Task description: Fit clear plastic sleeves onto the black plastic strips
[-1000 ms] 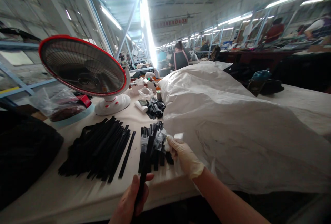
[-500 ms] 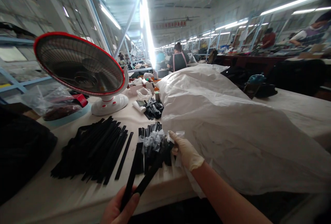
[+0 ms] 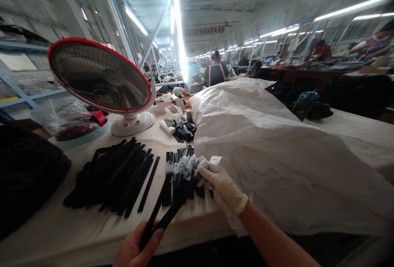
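Observation:
My left hand (image 3: 138, 240), bare, is closed around the lower ends of two black flat strips (image 3: 172, 212) at the table's front edge. My right hand (image 3: 223, 184) wears a pale thin glove; its thumb and fingers pinch the far end of the right-hand strip. Crumpled clear film (image 3: 201, 162) shows by those fingertips; whether they grip it too I cannot tell. Behind the held strips lie short black strips with clear plastic film (image 3: 181, 166) wrapped across them. A large heap of loose black strips (image 3: 113, 176) lies to the left, one single strip (image 3: 149, 185) beside it.
A red-rimmed fan (image 3: 101, 76) stands at the back left of the table (image 3: 101, 234). A big white sheet-covered mound (image 3: 277, 156) fills the right side. Smaller black pieces (image 3: 184, 130) and a thread spool (image 3: 188, 114) lie behind. A dark bag (image 3: 30, 180) is far left. A co-worker (image 3: 216, 72) sits ahead.
My right hand has come slightly down and left along the strip, its fingers now closer over the strip's end. My left hand keeps its hold. The view has shifted a little.

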